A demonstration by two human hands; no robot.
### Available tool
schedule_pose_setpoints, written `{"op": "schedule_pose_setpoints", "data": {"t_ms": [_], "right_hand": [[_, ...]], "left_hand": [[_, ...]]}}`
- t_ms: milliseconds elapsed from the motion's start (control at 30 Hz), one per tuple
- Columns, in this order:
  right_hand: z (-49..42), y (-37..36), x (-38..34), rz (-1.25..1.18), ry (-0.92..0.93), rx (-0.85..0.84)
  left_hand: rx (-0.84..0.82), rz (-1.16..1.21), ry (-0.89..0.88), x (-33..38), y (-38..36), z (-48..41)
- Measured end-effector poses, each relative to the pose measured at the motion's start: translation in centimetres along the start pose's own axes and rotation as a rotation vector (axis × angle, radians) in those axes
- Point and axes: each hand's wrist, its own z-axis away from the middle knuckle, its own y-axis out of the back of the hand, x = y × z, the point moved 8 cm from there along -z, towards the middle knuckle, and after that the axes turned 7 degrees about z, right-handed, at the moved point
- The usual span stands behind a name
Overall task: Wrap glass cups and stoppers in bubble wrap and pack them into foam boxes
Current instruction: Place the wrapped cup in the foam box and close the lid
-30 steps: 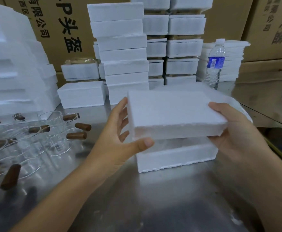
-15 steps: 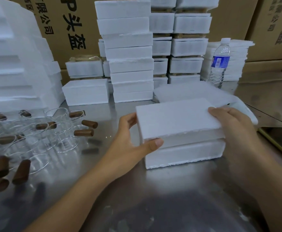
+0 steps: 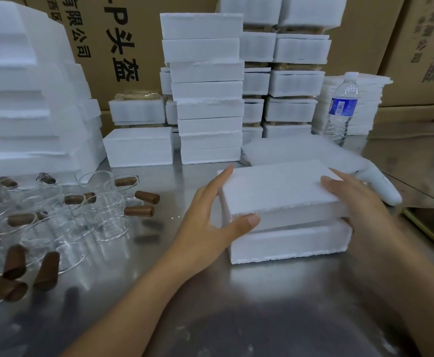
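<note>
A white foam lid (image 3: 277,189) sits on top of a white foam box (image 3: 288,243) on the steel table (image 3: 210,305). My left hand (image 3: 210,217) grips the lid's left end, thumb on the front face. My right hand (image 3: 352,199) holds the lid's right end, fingers over the top. Several clear glass cups (image 3: 102,202) lie and stand at the left. Several brown stoppers (image 3: 138,211) are scattered among them. What the box holds is hidden.
Stacks of foam boxes (image 3: 208,88) stand at the back and at the left (image 3: 30,99), in front of cardboard cartons (image 3: 123,42). A water bottle (image 3: 340,109) stands back right. A bubble wrap pile (image 3: 300,150) lies behind the box. A dark object (image 3: 432,228) lies at the right edge.
Both hands brought the foam lid down from above the box onto it. The lid now rests on the box, still held at both ends.
</note>
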Motion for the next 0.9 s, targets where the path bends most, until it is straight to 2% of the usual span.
{"op": "schedule_pose_setpoints", "data": {"t_ms": [333,767,900], "right_hand": [[-0.3,0.5,1.0,0.009,-0.025,0.078],[-0.1,0.8,2.6,-0.11,-0.117,-0.02],[0.3,0.9,2.7,-0.082,-0.108,-0.015]], "left_hand": [[-0.034,0.037,0.038,-1.0,-0.1,-0.5],[-0.086,0.016,0.063,-1.5,-0.2,-0.2],[-0.1,0.006,0.069,-1.3,-0.2,-0.3]]}}
